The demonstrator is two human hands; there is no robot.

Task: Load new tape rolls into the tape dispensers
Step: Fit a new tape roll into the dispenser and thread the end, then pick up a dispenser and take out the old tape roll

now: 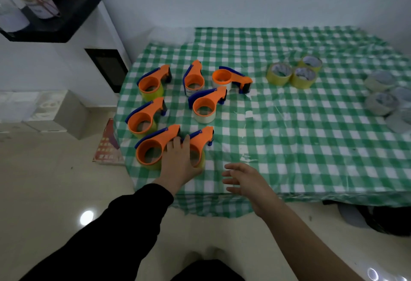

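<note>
Seven orange tape dispensers are sitting on the left part of the green checked table. Each one is holding a roll of tape inside its round ring. Four of them are holding yellow tape and three are holding pale, see-through tape.

The nearest dispenser is sitting close to the table's near edge, with a yellow roll in it. The left hand, coming out of a black sleeve, is resting on this dispenser. Its fingers are lying straight and close together over the orange ring, and the thumb is lying along the near side of the roll.

The right hand is hanging in the air over the table's near edge, just beside the left hand. Its fingers are spreading apart and holding nothing.

Three loose yellow tape rolls are sitting together toward the far side of the table. A bunch of pale tape rolls is sitting at the table's right edge.
</note>
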